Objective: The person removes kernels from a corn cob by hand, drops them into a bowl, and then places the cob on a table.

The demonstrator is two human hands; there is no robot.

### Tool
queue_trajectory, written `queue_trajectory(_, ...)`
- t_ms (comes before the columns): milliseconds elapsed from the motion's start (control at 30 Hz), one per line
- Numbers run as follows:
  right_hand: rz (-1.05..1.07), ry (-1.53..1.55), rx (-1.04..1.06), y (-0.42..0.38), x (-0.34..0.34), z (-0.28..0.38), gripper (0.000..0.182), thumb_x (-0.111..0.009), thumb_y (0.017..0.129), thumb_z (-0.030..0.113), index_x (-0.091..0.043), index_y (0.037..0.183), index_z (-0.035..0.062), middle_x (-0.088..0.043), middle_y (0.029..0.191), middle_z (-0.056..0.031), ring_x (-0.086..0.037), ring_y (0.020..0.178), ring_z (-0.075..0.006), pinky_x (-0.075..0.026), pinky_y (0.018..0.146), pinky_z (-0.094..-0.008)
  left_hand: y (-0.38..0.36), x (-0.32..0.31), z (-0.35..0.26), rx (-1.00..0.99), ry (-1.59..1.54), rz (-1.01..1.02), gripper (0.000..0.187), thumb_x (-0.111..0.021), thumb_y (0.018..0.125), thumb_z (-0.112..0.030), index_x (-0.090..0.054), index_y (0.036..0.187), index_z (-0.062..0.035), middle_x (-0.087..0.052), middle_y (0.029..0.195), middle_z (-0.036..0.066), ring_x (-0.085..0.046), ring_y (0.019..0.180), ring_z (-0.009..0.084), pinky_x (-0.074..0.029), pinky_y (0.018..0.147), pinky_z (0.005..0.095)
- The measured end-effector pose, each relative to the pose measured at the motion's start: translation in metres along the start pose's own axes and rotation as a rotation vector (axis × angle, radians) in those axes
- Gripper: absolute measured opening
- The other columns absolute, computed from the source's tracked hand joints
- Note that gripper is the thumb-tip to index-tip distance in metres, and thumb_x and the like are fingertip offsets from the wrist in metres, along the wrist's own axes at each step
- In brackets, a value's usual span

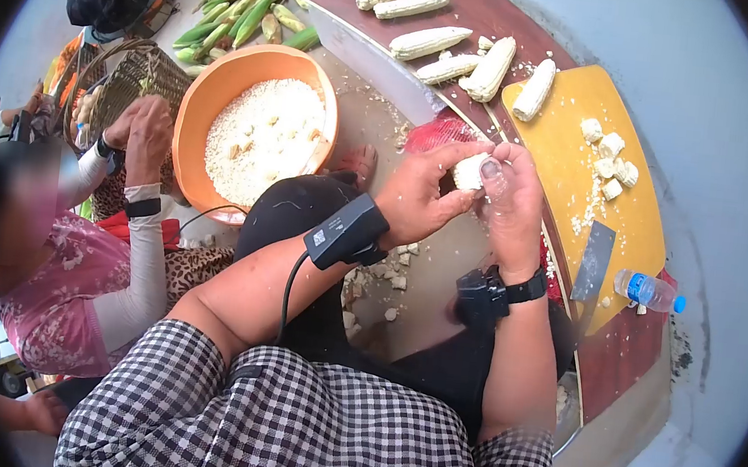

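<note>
Between my two hands is a short chunk of pale corn cob [467,172], held above the gap between my knees. My left hand [421,193] grips it from the left with thumb and fingers. My right hand [512,197] closes on its right side, the thumb pressed against the kernels; some of its fingers are hidden. Cut corn chunks [611,153] lie on the yellow cutting board [631,231] to the right, near a cleaver [593,259]. An orange basin [188,130] of loose corn kernels [261,146] stands to the left.
Several husked corn cobs [430,43] lie on the red-brown table [539,20]. A water bottle [648,290] rests on its side by the board. Unhusked corn [247,10] is heaped on the floor near a wicker basket [133,75]. A co-worker [72,285] sits at my left, hands raised.
</note>
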State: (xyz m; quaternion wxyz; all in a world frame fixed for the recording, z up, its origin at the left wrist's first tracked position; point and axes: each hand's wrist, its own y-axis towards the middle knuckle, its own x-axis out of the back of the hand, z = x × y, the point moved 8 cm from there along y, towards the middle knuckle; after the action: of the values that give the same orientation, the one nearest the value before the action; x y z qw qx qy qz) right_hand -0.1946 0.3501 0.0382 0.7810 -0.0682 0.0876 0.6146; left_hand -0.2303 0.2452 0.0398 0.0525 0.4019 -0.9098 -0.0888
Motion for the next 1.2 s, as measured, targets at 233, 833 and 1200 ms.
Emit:
queue_trajectory(233,0.128,-0.131,-0.157,0.001,0.007,-0.007,0.030,-0.055,0.095,0.033,-0.052,0.105,0.0047,-0.057,0.082,0.0009,-0.046,0.063,-0.0035,-0.038,0.054,-0.0192,-0.005,0.004,-0.010,-0.062,0.216,-0.025,0.055,-0.057,0.081,-0.003,-0.044,0.134,0.0002,-0.063,0.111,0.014,-0.061,0.098,0.0172,-0.048,0.087,0.0319)
queue_trajectory(833,-0.102,-0.120,-0.158,0.010,0.004,-0.023,0.031,-0.045,0.099,0.035,-0.056,0.106,0.0066,-0.048,0.071,0.0045,-0.042,0.054,-0.0019,-0.035,0.046,-0.0171,0.001,0.010,0.007,0.084,0.097,-0.011,0.055,-0.052,0.081,0.005,-0.044,0.135,-0.0008,-0.060,0.117,0.013,-0.059,0.103,0.0156,-0.049,0.087,0.0313)
queue_trajectory(1200,0.048,-0.345,-0.177,0.020,0.013,-0.055,0.039,-0.044,0.099,0.040,-0.054,0.110,0.0034,-0.049,0.079,0.0045,-0.036,0.059,-0.0007,-0.026,0.048,-0.0172,0.000,0.023,0.012,-0.132,0.238,-0.139,0.045,-0.057,0.079,-0.007,-0.052,0.123,-0.0009,-0.059,0.107,0.024,-0.057,0.101,0.0405,-0.047,0.088,0.0441)
